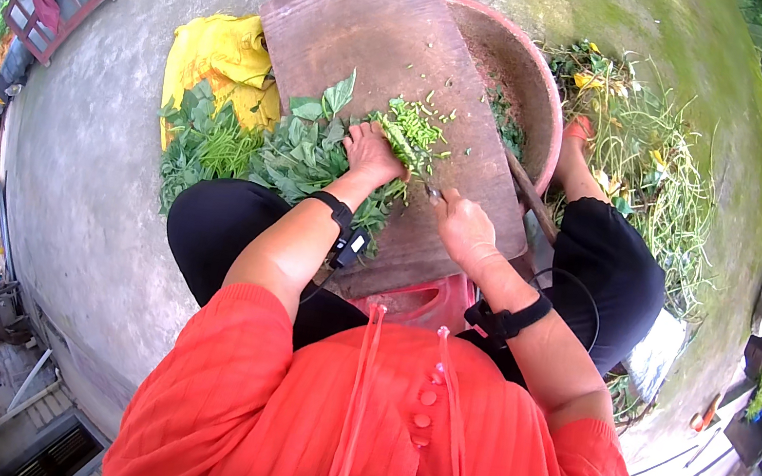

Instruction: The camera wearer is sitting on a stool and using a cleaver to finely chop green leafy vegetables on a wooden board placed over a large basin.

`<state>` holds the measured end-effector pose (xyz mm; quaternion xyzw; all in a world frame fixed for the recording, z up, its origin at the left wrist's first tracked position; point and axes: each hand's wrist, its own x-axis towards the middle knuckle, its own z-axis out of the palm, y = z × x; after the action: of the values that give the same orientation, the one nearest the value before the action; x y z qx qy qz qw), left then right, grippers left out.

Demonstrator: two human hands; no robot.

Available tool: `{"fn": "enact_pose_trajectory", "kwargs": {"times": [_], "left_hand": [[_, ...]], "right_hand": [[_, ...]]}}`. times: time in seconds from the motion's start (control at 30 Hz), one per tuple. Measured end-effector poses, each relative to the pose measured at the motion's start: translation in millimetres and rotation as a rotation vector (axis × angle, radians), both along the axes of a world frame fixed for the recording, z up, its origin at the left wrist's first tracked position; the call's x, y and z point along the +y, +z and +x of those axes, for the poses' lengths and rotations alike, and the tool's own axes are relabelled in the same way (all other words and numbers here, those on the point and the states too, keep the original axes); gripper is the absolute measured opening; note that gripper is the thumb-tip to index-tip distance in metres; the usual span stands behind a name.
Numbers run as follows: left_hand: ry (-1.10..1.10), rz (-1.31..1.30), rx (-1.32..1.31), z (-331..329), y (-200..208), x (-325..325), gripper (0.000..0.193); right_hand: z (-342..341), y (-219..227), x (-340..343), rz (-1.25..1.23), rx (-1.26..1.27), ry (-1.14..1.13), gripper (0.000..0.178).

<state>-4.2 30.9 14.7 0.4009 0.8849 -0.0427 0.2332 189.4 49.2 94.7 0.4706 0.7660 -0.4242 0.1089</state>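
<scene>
A bunch of leafy green stems [300, 152] lies across the left side of a large wooden board [363, 28]. My left hand [374, 151] is closed over the stem end of the bunch, pressing it to the wood. Past those fingers, short chopped green pieces [417, 130] are heaped and scattered on the board. Just to the right, my right hand [464, 226] is closed round a knife [431, 189]. Only a little of the blade shows beside the stems; the handle is hidden in my fist.
The board rests against a round reddish tub [546, 90] with chopped greens inside. More leafy greens [194, 136] lie by a yellow cloth or sack [221, 56] at the left. Pulled vines [668, 197] spread over the concrete at the right. A red plastic stool [420, 303] stands before me.
</scene>
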Motion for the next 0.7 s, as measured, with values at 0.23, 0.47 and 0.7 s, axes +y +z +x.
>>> {"fn": "enact_pose_trajectory", "kwargs": {"times": [0.23, 0.47, 0.7], "left_hand": [[-0.084, -0.138, -0.036, -3.8, 18.2, -11.3, 0.124], [-0.156, -0.080, 0.140, -0.9, -11.1, -17.7, 0.083], [-0.206, 0.072, 0.126, -3.2, -15.7, -12.7, 0.075]], "right_hand": [[6.0, 15.0, 6.8, 0.065, -0.144, 0.129, 0.029], [-30.9, 20.7, 38.0, 0.111, -0.238, 0.303, 0.030], [-56.0, -37.3, 67.4, 0.052, -0.241, 0.212, 0.040]]}}
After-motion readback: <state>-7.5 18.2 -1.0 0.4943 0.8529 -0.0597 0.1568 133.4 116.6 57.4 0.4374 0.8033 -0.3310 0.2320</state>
